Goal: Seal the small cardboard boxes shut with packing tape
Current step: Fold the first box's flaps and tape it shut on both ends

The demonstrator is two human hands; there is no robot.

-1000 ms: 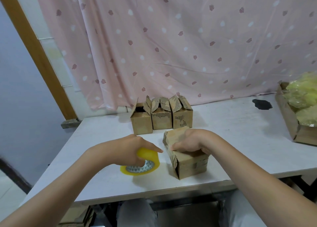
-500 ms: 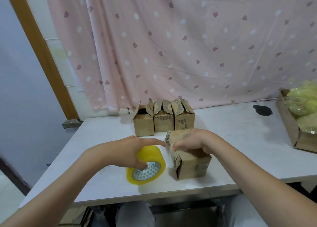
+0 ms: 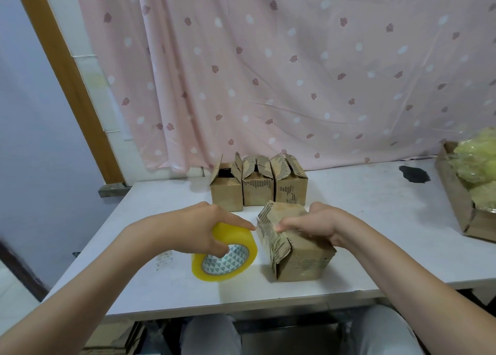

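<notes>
We saw a white table [image 3: 362,215], on it three open-flapped small boxes [image 3: 257,190] in a row at the back, a nearer box [image 3: 298,250], a yellow tape roll [image 3: 228,258], a dark patch [image 3: 414,174], a larger carton [image 3: 461,207] at the right edge.

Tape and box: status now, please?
Left hand grips tape roll. Right hand holds front box flaps down. Nothing in the way.
</notes>
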